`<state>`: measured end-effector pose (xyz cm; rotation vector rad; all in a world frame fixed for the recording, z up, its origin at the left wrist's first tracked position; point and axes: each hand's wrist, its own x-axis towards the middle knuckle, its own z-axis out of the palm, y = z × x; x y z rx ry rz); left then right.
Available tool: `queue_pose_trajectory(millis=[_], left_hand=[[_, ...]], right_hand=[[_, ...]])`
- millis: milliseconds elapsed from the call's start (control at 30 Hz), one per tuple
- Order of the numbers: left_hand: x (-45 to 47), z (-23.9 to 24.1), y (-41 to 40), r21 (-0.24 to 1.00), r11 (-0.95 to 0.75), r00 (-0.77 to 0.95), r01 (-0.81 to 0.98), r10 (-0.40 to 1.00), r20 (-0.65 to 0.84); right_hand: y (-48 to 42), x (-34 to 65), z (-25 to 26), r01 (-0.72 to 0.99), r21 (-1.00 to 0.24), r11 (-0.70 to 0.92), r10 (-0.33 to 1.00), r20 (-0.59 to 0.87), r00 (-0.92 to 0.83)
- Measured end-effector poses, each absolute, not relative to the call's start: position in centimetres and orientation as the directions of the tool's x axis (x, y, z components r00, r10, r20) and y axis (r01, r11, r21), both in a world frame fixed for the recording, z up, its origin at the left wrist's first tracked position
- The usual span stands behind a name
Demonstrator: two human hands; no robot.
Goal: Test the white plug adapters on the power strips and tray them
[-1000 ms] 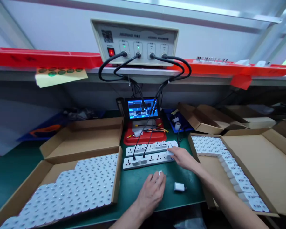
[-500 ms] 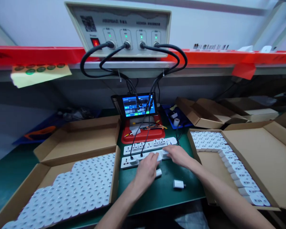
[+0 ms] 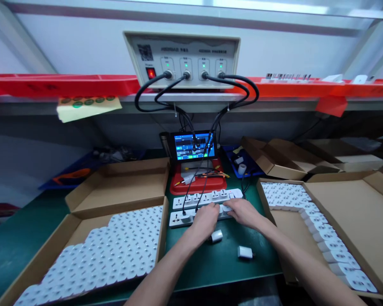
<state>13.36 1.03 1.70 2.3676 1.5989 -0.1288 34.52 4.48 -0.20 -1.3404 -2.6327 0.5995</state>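
Two white power strips lie one behind the other on the green table: the rear strip point(image 3: 207, 198) and the front strip point(image 3: 176, 219). My left hand point(image 3: 207, 219) is closed at the middle of the front strip, fingertips pinched on a white charger that they mostly hide. Beside it, my right hand point(image 3: 243, 211) grips another white charger point(image 3: 225, 208) at the strip's right part. Thin dark cables run down to a plugged-in charger point(image 3: 186, 218) left of my hands. Nearer me lie two loose items, a white charger point(image 3: 217, 236) and another charger point(image 3: 245, 252).
An open carton point(image 3: 164, 229) of white chargers stands left, a partly filled carton point(image 3: 265, 199) right. Behind the strips are a red tray point(image 3: 175, 185), a lit screen point(image 3: 187, 146) and a blue tray point(image 3: 253, 170). Black cables hang from a tester point(image 3: 194, 59) on the shelf.
The camera view has tilted up and shifted left. Both hands stay at the front strip; my left fingers have moved slightly closer to my right hand.
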Motion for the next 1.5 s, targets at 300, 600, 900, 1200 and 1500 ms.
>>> queue_pose_trajectory(millis=[300,600,900,1200,1500], left_hand=[[2.5,2.6,-3.0,0.593,-0.122,-0.034,0.796,0.969,0.245],[-0.4,0.3,0.1,0.636,-0.157,0.156,0.755,0.986,0.057],[-0.2,-0.5,-0.4,0.57,-0.261,0.215,0.779,0.965,0.149],[0.3,-0.6,-1.0,0.475,-0.286,0.185,0.832,0.951,0.248],[5.5,2.0,0.4,0.742,-0.169,0.154,0.649,0.984,0.09]], right_hand=[[4.2,26.0,0.0,0.524,-0.666,0.531,0.795,0.178,-0.58],[4.3,22.3,-2.1,0.553,-0.684,0.476,0.84,0.166,-0.516],[4.4,23.0,-1.0,0.5,-0.723,0.477,0.824,0.17,-0.54],[4.2,21.5,-1.3,0.552,-0.683,0.478,0.831,0.147,-0.537],[6.1,31.9,1.2,0.59,-0.747,0.306,0.91,0.047,-0.413]])
